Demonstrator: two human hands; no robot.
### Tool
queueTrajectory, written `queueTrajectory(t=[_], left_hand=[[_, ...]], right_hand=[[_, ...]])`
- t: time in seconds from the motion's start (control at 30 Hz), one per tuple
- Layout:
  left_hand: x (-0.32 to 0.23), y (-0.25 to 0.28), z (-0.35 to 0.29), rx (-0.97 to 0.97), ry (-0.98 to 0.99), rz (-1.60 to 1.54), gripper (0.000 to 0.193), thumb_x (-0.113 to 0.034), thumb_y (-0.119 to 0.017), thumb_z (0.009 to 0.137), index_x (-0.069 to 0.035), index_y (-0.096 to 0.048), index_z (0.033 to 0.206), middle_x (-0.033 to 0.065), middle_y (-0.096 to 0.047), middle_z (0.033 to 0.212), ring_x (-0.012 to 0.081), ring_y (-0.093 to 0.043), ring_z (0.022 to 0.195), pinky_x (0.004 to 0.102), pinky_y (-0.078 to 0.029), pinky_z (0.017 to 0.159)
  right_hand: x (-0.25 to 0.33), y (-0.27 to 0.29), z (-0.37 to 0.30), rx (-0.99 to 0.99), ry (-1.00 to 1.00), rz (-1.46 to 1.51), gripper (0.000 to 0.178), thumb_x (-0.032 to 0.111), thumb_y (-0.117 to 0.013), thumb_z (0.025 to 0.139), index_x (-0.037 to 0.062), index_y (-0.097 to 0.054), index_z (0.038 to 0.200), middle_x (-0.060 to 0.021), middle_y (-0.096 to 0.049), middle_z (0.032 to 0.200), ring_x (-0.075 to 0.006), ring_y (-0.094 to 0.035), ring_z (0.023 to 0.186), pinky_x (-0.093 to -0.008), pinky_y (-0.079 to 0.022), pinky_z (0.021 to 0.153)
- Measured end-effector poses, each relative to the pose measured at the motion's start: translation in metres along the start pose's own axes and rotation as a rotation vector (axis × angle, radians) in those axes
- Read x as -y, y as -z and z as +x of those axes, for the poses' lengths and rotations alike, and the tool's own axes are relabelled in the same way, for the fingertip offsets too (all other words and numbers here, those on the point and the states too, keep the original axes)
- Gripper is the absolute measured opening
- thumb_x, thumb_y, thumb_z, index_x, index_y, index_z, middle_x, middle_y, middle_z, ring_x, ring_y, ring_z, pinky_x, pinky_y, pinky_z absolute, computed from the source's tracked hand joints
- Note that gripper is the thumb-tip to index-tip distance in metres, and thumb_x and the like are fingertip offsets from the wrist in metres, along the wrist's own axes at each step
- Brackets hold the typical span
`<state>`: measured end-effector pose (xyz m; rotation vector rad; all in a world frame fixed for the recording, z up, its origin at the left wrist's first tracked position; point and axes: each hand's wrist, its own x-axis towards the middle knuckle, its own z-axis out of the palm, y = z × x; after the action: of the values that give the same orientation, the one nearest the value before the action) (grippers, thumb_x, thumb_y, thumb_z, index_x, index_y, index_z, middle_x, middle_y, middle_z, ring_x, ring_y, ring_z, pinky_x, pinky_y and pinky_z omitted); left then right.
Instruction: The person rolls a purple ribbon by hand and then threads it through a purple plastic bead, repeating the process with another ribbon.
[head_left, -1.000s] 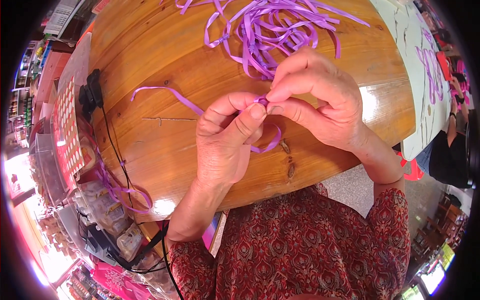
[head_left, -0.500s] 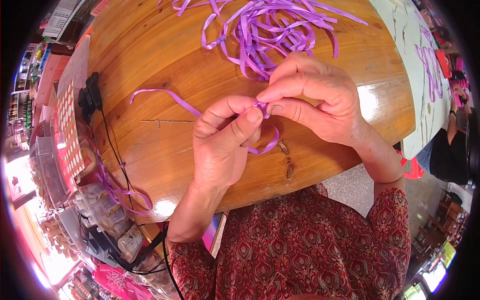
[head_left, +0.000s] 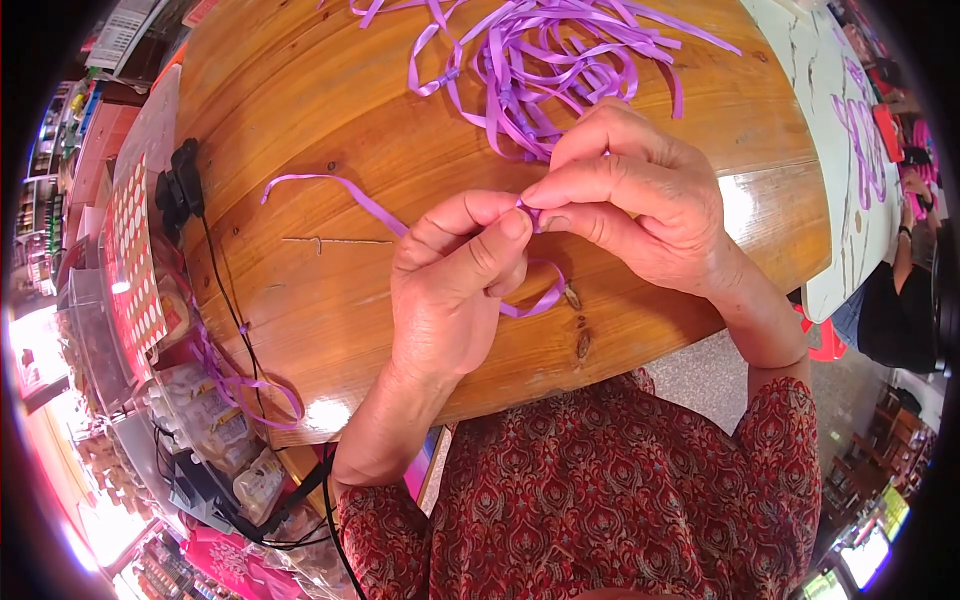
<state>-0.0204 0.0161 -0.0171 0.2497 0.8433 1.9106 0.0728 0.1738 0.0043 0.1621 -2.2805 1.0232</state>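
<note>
1. The left hand [head_left: 445,285] is pinched closed, thumb against fingers, gripping a purple ribbon [head_left: 372,206] above the wooden table [head_left: 320,350].
2. The right hand [head_left: 650,205] grips the same ribbon between its fingertips, just beside the left thumb (the bit held between the 2 hands is mostly hidden).
3. 1 end of the ribbon trails out leftward; a curved length shows below the fingertips.
4. Beyond the hands lies a tangled ribbon pile [head_left: 497,85].
5. Left of the left hand lies a thin strand [head_left: 360,241].
</note>
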Motion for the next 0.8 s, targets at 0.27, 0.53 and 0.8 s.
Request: queueTrajectory(t=[0.27,0.53,0.8], left_hand=[[-0.001,0.004,0.002,0.032,0.076,0.079,0.008,-0.004,-0.061,0.087,-0.002,-0.064,0.094,0.0017,-0.064,0.081,0.0023,-0.043,0.058,0.0183,-0.033,0.050],[-0.005,-0.012,-0.007,-0.053,-0.075,0.412,0.017,0.002,-0.066,0.081,-0.002,-0.063,0.097,0.0004,-0.064,0.082,0.0026,-0.053,0.067,0.0171,-0.044,0.057],[-0.010,-0.015,-0.009,-0.119,-0.117,0.489,0.013,0.000,-0.068,0.081,-0.003,-0.067,0.094,-0.0019,-0.061,0.071,0.0026,-0.051,0.059,0.0167,-0.040,0.051]], right_hand=[[0.000,0.006,-0.001,0.061,-0.054,0.115,0.015,-0.001,-0.072,0.070,0.0035,-0.064,0.082,-0.0052,-0.059,0.080,-0.0175,-0.056,0.072,-0.0269,-0.043,0.062],[-0.004,0.008,-0.007,0.077,-0.470,0.698,0.008,-0.006,-0.062,0.079,-0.0004,-0.059,0.084,-0.0060,-0.055,0.088,-0.0108,-0.052,0.081,-0.0233,-0.041,0.072],[-0.003,0.010,-0.007,0.096,-0.525,0.834,0.008,-0.003,-0.062,0.081,0.0003,-0.058,0.087,-0.0048,-0.054,0.091,-0.0103,-0.051,0.085,-0.0233,-0.041,0.076]])
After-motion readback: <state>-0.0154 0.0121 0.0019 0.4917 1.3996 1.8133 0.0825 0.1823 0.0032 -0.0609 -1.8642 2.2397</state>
